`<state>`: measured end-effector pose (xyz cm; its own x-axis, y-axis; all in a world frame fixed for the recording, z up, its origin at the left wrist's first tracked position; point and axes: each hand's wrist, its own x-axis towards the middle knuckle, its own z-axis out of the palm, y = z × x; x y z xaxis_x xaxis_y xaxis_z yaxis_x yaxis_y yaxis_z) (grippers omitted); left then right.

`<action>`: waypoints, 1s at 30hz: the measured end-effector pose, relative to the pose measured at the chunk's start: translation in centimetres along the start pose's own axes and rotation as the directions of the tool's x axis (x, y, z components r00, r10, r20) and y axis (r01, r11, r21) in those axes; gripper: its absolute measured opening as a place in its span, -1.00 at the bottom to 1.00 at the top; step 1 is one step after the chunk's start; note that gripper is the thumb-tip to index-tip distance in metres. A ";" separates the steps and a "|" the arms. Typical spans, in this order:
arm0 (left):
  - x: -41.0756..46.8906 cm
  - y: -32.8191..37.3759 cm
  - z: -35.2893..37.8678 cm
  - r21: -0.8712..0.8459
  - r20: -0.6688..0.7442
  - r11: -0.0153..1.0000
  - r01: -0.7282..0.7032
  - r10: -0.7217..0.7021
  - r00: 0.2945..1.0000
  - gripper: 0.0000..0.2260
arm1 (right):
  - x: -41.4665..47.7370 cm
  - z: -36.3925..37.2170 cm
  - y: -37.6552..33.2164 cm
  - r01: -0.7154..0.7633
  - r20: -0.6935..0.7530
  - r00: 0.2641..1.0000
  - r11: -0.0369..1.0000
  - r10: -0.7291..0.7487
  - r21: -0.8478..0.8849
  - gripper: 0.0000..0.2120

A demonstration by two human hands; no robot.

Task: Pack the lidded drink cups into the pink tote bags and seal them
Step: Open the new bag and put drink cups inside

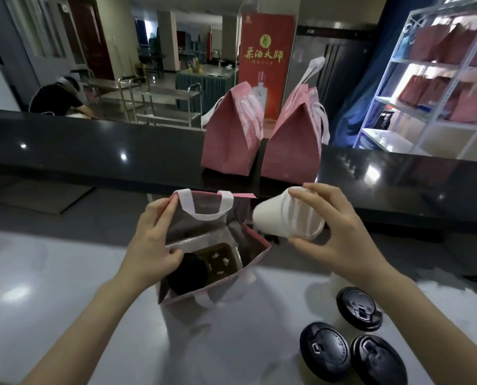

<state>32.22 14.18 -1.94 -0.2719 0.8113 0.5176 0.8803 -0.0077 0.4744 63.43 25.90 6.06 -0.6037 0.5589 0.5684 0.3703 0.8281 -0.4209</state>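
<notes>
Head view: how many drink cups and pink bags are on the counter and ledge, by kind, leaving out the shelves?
Black-lidded cups: 4, one inside the open bag
Clear-lidded cup, in the right hand: 1
Pink tote bags: 3, two closed
Total: 8

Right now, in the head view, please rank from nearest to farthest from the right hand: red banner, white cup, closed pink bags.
1. White cup: held in the right hand.
2. Closed pink bags: standing on the dark counter just behind.
3. Red banner: far behind the counter.
</notes>
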 end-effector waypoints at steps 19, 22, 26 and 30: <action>1.0 -2.0 -2.5 -0.058 0.294 0.998 -0.028 0.044 0.955 0.15 | 3.9 15.4 -2.7 0.185 0.551 0.830 0.887 0.089 -0.422 -0.41; 0.8 -2.4 -2.6 -0.088 0.272 0.995 -0.036 0.059 0.960 0.15 | 4.7 17.0 -2.3 0.118 0.588 0.785 0.886 0.193 -0.449 -0.39; 0.6 -3.4 -2.8 -0.117 0.235 0.992 -0.043 0.070 0.969 0.15 | 5.3 18.5 -1.6 0.071 0.630 0.730 0.886 0.267 -0.459 -0.36; 0.6 -4.5 -2.6 -0.121 0.206 0.992 -0.039 0.064 0.976 0.15 | 5.1 19.8 -0.6 0.021 0.638 0.706 0.892 0.306 -0.452 -0.33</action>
<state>27.06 13.15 -1.91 -0.1294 0.9123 0.3886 0.8369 -0.1098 0.5363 46.19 27.41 -4.82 -0.7635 0.6207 -0.1786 0.6364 0.7701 -0.0441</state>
